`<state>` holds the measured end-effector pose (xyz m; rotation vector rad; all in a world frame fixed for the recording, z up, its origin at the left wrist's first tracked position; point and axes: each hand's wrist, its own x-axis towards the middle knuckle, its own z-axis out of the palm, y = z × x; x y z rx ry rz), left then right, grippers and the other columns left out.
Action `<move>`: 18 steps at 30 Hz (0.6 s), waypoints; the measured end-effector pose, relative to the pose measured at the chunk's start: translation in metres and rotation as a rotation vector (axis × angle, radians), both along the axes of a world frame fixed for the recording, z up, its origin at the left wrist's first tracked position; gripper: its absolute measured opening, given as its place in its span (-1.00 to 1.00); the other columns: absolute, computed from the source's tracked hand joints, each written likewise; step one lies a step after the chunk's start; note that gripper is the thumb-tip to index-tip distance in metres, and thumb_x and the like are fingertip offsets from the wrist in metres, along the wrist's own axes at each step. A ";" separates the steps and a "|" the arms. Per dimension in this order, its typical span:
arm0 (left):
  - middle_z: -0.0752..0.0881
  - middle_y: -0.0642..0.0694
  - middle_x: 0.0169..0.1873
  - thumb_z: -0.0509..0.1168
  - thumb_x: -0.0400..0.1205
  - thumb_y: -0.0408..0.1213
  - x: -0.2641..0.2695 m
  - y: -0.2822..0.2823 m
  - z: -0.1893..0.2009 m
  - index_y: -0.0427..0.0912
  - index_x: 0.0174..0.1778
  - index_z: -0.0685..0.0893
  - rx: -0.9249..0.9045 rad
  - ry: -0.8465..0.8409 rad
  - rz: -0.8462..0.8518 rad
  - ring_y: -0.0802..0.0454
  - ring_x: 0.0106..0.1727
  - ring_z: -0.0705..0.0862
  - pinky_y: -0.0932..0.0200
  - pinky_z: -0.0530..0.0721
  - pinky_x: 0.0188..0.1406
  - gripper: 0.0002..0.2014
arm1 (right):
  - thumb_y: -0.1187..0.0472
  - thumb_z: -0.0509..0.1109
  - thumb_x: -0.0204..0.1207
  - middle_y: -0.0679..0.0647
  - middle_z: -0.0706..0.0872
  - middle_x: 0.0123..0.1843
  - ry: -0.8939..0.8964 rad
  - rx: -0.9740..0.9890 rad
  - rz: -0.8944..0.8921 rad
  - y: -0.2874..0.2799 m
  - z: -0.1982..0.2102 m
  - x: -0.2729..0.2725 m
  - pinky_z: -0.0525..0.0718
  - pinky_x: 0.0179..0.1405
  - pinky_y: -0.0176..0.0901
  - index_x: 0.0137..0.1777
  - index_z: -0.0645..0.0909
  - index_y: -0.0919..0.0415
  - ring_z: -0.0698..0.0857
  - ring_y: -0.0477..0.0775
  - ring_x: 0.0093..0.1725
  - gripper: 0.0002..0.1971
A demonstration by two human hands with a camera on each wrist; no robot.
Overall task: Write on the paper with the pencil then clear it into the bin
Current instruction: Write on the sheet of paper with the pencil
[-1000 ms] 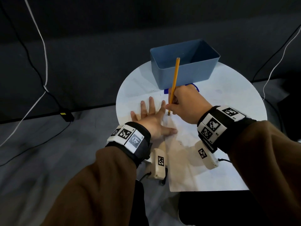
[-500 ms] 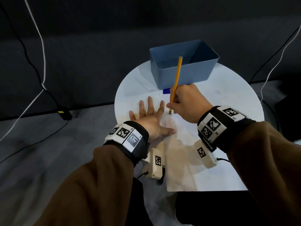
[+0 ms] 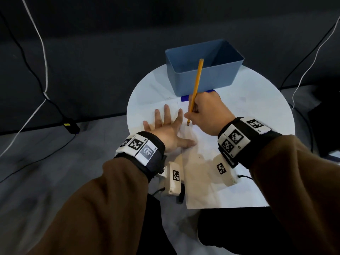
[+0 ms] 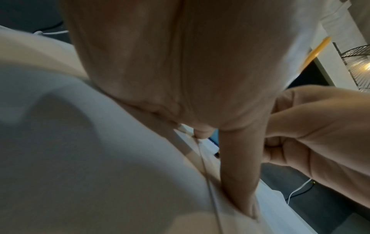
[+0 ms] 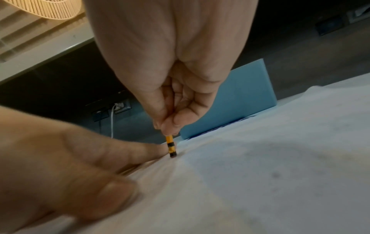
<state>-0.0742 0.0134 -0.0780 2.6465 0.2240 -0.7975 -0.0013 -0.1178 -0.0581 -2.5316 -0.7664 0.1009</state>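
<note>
Fingertips of my right hand (image 3: 207,115) pinch the long yellow wooden pencil (image 3: 196,89) near its lower end, shaft nearly upright, tip touching the white paper sheet (image 3: 211,157) beside my flat, spread left hand (image 3: 165,129); the blue plastic bin (image 3: 202,78) stands just beyond.

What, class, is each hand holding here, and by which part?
The right hand pinches the pencil low on its shaft, just above the end touching the paper. The left hand holds nothing; it presses flat on the paper.

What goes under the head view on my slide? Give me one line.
Left hand flat on the paper, right hand holding a pencil upright on it, blue bin behind.
</note>
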 end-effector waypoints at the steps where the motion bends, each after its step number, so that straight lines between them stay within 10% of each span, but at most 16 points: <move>1: -0.58 -0.06 0.64 0.30 0.54 0.39 0.000 0.000 0.000 0.23 0.70 -0.41 -0.001 0.001 0.005 -0.19 0.66 -0.53 -0.50 -0.29 0.60 0.10 | 0.17 0.57 0.55 0.11 0.73 -0.25 0.009 0.002 -0.036 -0.004 0.001 0.004 0.64 -0.28 -0.18 -0.22 0.62 0.23 0.70 0.09 -0.21 -0.78; 18: -0.58 -0.05 0.63 0.29 0.54 0.39 0.001 0.000 0.000 0.25 0.68 -0.42 0.012 0.007 0.000 -0.19 0.66 -0.54 -0.51 -0.28 0.60 0.09 | 0.15 0.54 0.59 0.13 0.75 -0.23 0.039 0.053 -0.006 0.003 0.001 -0.004 0.73 -0.16 -0.06 -0.19 0.66 0.26 0.72 0.09 -0.14 -0.79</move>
